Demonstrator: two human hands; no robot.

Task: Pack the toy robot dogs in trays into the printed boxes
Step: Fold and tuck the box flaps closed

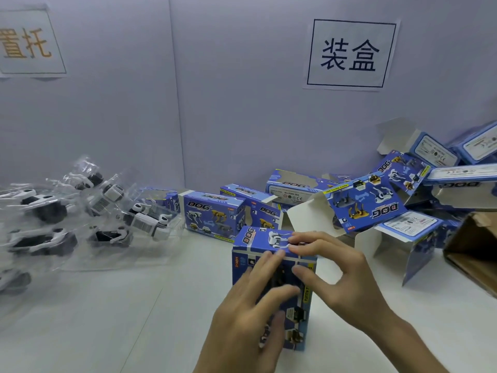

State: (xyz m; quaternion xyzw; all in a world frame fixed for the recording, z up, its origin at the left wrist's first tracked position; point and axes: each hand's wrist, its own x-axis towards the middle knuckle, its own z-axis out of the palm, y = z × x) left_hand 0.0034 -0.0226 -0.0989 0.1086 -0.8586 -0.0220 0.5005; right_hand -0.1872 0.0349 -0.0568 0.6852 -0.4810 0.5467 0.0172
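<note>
A blue printed DOG box (252,238) stands on end on the white table in front of me. My left hand (250,310) wraps around its front face, fingertips at the top edge. My right hand (333,273) holds the box's top right corner, fingers pressing on the closed top flap and thumb against the side. Several white-and-black toy robot dogs in clear plastic trays (145,222) lie heaped at the left.
Closed printed boxes (212,211) stand in a row behind the held box. Open, empty boxes (368,200) are piled at the right against the wall. A brown cardboard carton (473,254) sits at the right edge. Paper signs hang on the wall.
</note>
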